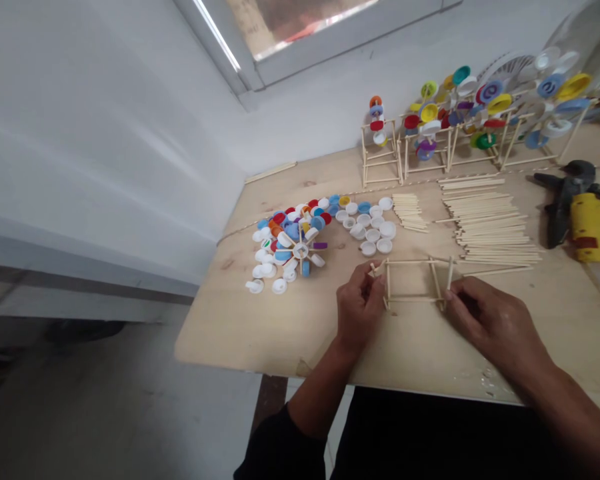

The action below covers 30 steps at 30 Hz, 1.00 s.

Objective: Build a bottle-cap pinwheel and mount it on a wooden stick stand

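Note:
A box-like frame of thin wooden sticks (413, 299) is held just over the table, between both hands. My left hand (359, 303) pinches its left end, thumb and fingers closed on the sticks. At the right end, my right hand (493, 323) grips an upright stick between thumb and curled fingers. Left of my left hand, a small wheel of sticks and bottle caps (301, 251) rests beside a spread of loose caps (279, 286).
Bundles of loose sticks (490, 223) lie beyond the hands. A yellow and black glue gun (593, 227) is at the right. Finished stick stands with cap wheels (427, 137) line the wall side of the wooden table (220, 333).

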Available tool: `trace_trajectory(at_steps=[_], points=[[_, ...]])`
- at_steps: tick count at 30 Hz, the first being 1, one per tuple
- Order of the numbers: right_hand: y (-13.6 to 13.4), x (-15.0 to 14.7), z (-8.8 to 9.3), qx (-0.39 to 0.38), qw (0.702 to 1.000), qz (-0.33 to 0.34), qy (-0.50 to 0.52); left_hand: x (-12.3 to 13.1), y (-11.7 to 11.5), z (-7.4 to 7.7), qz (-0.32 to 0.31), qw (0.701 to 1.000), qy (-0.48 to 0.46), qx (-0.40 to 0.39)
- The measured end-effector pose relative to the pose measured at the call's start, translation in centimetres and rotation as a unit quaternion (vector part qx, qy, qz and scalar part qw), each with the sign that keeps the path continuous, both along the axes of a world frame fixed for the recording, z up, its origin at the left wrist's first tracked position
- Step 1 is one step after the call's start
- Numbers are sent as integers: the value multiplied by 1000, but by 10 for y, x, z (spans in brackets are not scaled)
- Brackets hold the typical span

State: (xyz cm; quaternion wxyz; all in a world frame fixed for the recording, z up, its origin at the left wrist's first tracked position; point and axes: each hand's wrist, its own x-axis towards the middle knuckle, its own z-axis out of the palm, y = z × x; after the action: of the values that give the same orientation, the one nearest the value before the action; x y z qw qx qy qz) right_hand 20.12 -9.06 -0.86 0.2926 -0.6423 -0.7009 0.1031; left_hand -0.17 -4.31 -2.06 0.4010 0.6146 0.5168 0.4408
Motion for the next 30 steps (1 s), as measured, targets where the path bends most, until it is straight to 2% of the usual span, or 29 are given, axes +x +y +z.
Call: trace_trajectory(at_steps=[12, 20, 30], points=[[0, 0, -1, 5, 1000, 1, -6, -2, -9, 5, -15, 991, 108, 76], [-1, 2, -5, 3, 1000, -7, -6, -2, -12, 0, -7, 989, 122, 81], [-1, 2, -7, 12, 1000, -12, 1, -1, -17, -1, -3, 993, 105, 50]])
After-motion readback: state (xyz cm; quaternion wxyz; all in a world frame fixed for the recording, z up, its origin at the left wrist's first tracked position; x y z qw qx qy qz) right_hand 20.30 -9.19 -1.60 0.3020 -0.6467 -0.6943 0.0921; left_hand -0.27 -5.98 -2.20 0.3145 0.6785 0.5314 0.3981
